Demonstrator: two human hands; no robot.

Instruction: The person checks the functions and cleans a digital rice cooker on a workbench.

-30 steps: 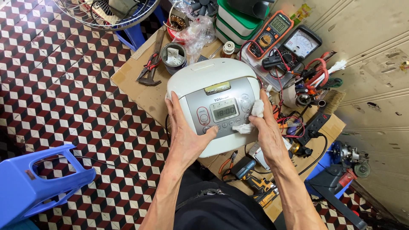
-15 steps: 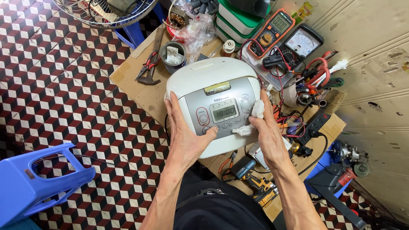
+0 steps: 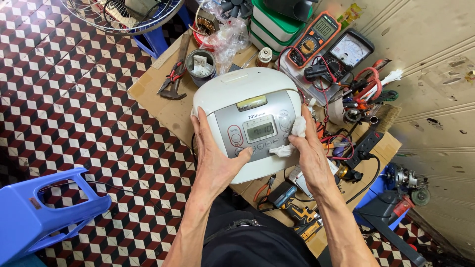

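the white rice cooker (image 3: 247, 123) sits mid-worktop on the cardboard (image 3: 163, 104), left hand (image 3: 215, 155) spread flat bracing its side, right hand (image 3: 309, 153) pinching a white cloth (image 3: 292, 138) at the grey panel (image 3: 257, 131), best wiped with light strokes while braced.
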